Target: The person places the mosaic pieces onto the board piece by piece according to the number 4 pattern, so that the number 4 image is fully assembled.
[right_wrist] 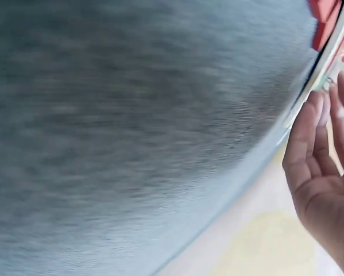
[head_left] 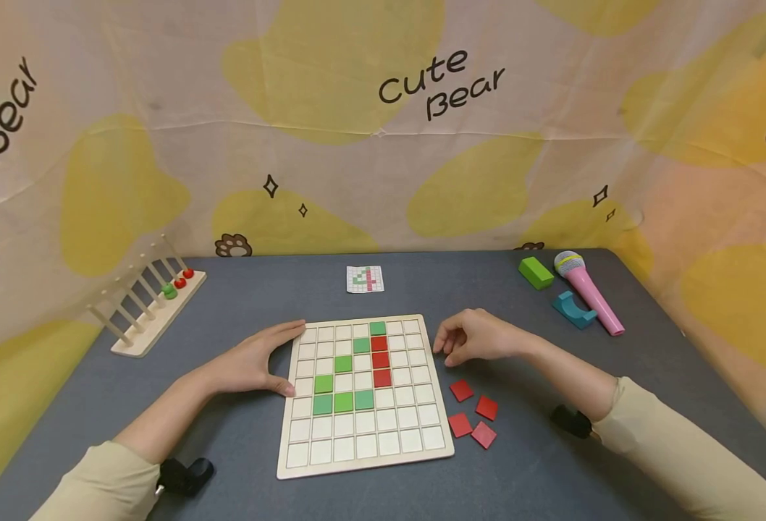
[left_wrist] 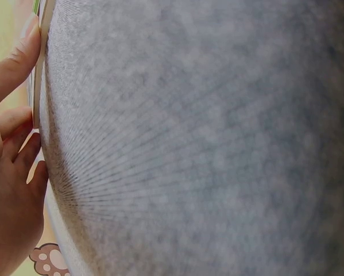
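A pale wooden grid board (head_left: 365, 464) lies on the dark table. Green tiles (head_left: 343, 402) form a diagonal and a short row on it, and three red tiles (head_left: 380, 359) stand in a column. My left hand (head_left: 247, 359) touches the board's left edge, thumb and fingers spread apart; the left wrist view shows the thumb (left_wrist: 23, 57) at that edge. Just off the board's right side hovers my right hand (head_left: 477, 337), fingers loosely bent, with nothing visible in it. Several loose red tiles (head_left: 461, 391) lie below that hand, beside the board.
Behind the board lies a small pattern card (head_left: 365, 279). A peg rack (head_left: 155, 307) with red and green beads stands at the back left. At the back right are a green block (head_left: 536, 273), a blue arch (head_left: 575, 310) and a pink toy microphone (head_left: 593, 293).
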`<state>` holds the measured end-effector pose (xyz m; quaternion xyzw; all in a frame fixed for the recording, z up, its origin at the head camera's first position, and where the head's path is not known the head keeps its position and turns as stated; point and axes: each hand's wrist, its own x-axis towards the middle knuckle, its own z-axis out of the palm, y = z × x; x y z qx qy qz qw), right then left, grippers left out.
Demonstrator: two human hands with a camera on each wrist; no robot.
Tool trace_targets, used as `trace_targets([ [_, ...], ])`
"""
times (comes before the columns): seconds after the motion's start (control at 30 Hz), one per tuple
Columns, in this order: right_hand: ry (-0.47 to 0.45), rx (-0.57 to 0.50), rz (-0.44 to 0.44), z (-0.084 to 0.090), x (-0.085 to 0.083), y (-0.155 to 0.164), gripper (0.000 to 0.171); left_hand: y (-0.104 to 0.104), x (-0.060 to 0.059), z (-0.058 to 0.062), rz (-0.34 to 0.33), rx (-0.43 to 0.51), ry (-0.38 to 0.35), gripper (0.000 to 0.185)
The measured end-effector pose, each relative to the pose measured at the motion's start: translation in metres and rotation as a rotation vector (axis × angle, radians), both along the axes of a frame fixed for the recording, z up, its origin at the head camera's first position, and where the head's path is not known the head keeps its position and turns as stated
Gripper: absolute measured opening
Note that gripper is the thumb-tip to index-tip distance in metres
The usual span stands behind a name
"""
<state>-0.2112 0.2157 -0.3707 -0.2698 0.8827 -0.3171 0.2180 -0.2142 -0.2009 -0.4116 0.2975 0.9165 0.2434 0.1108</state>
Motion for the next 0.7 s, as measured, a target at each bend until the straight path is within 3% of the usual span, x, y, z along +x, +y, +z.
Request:
trace_targets([
  [0.3, -0.129, 0.001, 0.146, -0.011, 0.006, 0.015, 0.018, 0.0, 0.0, 0.0, 0.001, -0.004, -0.001, 0.111],
  [0.7, -0.146, -0.019, 0.216, -0.016, 0.005, 0.019, 0.028, 0.001, 0.0, 0.0, 0.004, -0.004, -0.002, 0.111],
])
